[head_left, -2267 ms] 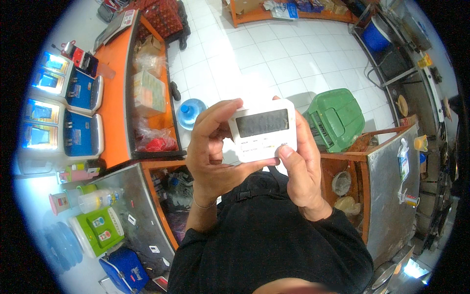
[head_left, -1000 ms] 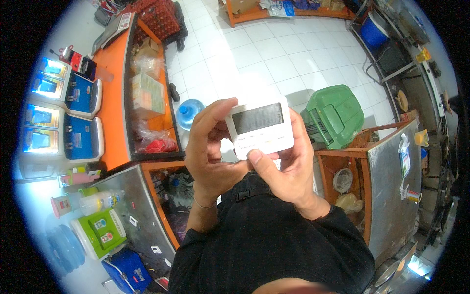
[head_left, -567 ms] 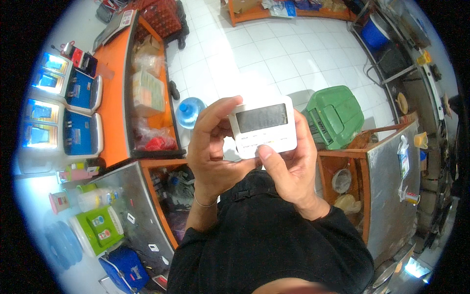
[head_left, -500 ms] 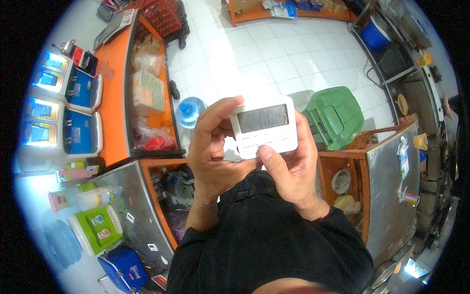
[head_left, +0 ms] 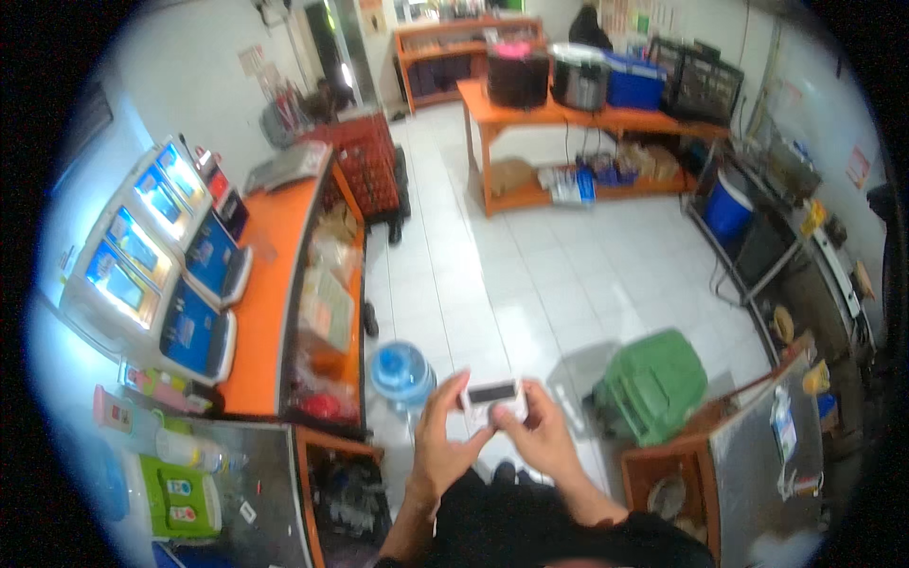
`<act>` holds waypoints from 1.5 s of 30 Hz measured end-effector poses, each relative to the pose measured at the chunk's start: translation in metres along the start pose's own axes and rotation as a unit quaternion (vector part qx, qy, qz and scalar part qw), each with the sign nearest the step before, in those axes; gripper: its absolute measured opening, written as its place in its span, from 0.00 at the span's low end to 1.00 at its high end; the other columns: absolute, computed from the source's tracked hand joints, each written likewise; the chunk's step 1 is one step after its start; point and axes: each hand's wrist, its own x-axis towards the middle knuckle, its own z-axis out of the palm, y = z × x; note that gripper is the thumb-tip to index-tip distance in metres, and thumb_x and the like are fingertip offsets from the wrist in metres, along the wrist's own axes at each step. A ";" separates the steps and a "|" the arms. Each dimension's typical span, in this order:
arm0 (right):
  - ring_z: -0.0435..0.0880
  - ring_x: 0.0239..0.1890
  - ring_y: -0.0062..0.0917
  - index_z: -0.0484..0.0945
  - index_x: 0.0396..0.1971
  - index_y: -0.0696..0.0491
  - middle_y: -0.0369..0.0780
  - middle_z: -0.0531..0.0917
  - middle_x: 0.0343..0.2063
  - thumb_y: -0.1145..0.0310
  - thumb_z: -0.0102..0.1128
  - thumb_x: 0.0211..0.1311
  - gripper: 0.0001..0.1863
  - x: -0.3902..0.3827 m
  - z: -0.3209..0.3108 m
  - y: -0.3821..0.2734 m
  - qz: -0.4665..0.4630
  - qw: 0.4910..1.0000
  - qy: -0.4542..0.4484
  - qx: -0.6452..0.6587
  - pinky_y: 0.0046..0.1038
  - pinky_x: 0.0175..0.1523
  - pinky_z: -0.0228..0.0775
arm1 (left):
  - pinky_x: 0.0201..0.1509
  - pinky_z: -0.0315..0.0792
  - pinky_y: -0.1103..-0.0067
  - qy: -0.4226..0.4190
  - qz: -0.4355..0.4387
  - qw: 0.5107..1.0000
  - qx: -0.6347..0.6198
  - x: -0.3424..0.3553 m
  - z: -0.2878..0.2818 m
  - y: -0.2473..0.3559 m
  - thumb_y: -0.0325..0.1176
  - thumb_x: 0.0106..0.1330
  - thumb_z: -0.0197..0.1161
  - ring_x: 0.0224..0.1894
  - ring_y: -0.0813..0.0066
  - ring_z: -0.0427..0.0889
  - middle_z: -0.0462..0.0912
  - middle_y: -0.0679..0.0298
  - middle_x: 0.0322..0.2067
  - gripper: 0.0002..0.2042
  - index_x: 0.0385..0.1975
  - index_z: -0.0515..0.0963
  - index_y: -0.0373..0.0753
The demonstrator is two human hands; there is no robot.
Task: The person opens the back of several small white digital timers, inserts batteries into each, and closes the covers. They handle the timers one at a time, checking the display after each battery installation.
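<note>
A white digital timer (head_left: 494, 398) with a dark rectangular screen is held between my two hands, out in front of my body. My left hand (head_left: 443, 437) grips its left edge, fingers behind and along the side. On the right, my right hand (head_left: 544, 437) clasps the other edge, with the thumb resting on the lower front below the screen. The timer's back and the fingertips behind it are hidden. Whether the screen displays any digits cannot be made out.
To the left stand a blue water jug (head_left: 401, 371) on the floor and an orange counter (head_left: 275, 284) bearing drink dispensers (head_left: 201, 327). A green bin (head_left: 655, 383) is at right. Farther off are red crates (head_left: 355, 175) and an orange table (head_left: 606, 115) with large pots. Someone in dark clothing (head_left: 589, 28) is at the back.
The view has tipped up, bringing the far table, shelf and back wall into sight. My hands and the timer appear lower and smaller; both hands keep hold of it.
</note>
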 end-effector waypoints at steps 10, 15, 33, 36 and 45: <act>0.78 0.28 0.17 0.80 0.39 0.59 0.38 0.81 0.25 0.62 0.62 0.61 0.15 0.076 0.016 0.047 0.104 0.971 -0.174 -0.125 0.22 0.36 0.71 | 0.52 0.75 0.74 0.039 -0.047 0.997 0.044 -0.004 -0.032 -0.071 0.23 0.44 0.77 0.53 0.61 0.77 0.72 0.49 0.53 0.36 0.56 0.65 0.33; 0.79 0.28 0.19 0.80 0.39 0.58 0.39 0.79 0.29 0.62 0.66 0.60 0.15 0.142 0.003 0.063 0.046 0.966 -0.153 -0.205 0.22 0.33 0.71 | 0.59 0.69 0.72 0.013 -0.196 0.957 -0.213 0.042 0.003 -0.127 0.25 0.53 0.70 0.54 0.66 0.74 0.71 0.54 0.54 0.36 0.61 0.58 0.35; 0.78 0.34 0.30 0.82 0.32 0.49 0.36 0.79 0.32 0.65 0.67 0.52 0.08 0.627 0.004 0.089 -0.319 0.822 -0.319 -0.348 0.30 0.39 0.72 | 0.40 0.78 0.72 -0.142 -0.532 0.356 -0.755 0.485 0.056 -0.379 0.58 0.71 0.39 0.35 0.65 0.81 0.80 0.57 0.35 0.29 0.45 0.72 0.35; 0.77 0.30 0.29 0.82 0.27 0.48 0.35 0.78 0.27 0.65 0.70 0.48 0.07 0.704 -0.002 0.108 -0.323 0.838 -0.285 -0.335 0.30 0.36 0.71 | 0.33 0.77 0.73 -0.183 -0.488 0.268 -0.810 0.548 0.073 -0.429 0.54 0.72 0.39 0.32 0.66 0.81 0.80 0.58 0.36 0.24 0.45 0.73 0.37; 0.75 0.32 0.35 0.79 0.31 0.48 0.39 0.77 0.31 0.61 0.62 0.56 0.07 1.003 -0.035 0.143 -0.297 0.814 -0.381 -0.322 0.35 0.37 0.67 | 0.34 0.80 0.70 -0.122 -0.534 0.326 -0.770 0.794 0.125 -0.558 0.49 0.74 0.37 0.36 0.63 0.81 0.79 0.58 0.38 0.21 0.46 0.73 0.41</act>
